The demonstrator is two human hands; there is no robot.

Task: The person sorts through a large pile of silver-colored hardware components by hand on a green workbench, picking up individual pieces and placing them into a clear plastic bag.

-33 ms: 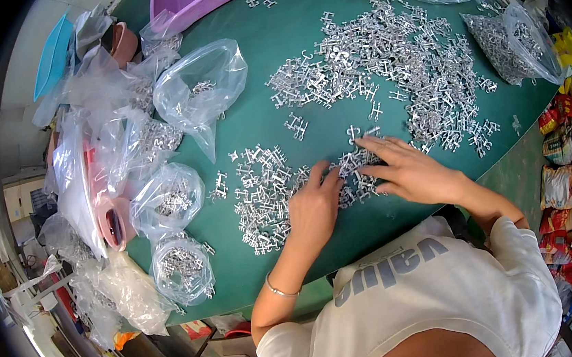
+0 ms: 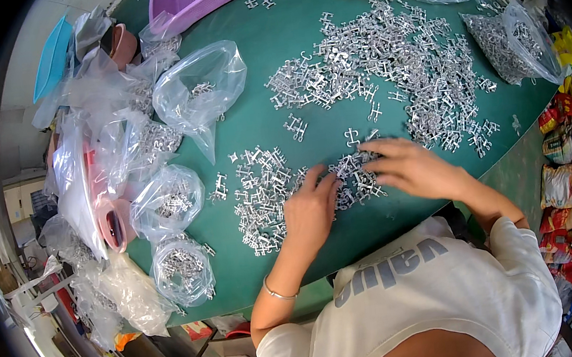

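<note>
Small silvery metal pieces, mostly H-shaped, lie in a loose pile (image 2: 260, 198) in front of me. My left hand (image 2: 310, 210) rests at this pile's right side, thumb and forefinger apart over the pieces. A smaller cluster of metal pieces (image 2: 354, 172) lies between my two hands. From the right, my right hand (image 2: 416, 169) reaches over that cluster with its fingers spread. I see nothing held in either hand, though the undersides of the fingers are hidden. Just beyond the fingertips is a single metal piece (image 2: 351, 137). A larger heap of such pieces (image 2: 385, 59) spreads farther back.
Clear plastic bags holding pieces line the left side, among them an opened bag (image 2: 201, 83) and a round bag (image 2: 183, 271). Another filled bag (image 2: 510, 43) stands at the right edge. A purple basket (image 2: 207, 0) sits at the back of the green table (image 2: 247, 127).
My left hand has drawn slightly left and toward me. My right hand has shifted a little to the right, with its fingers still spread.
</note>
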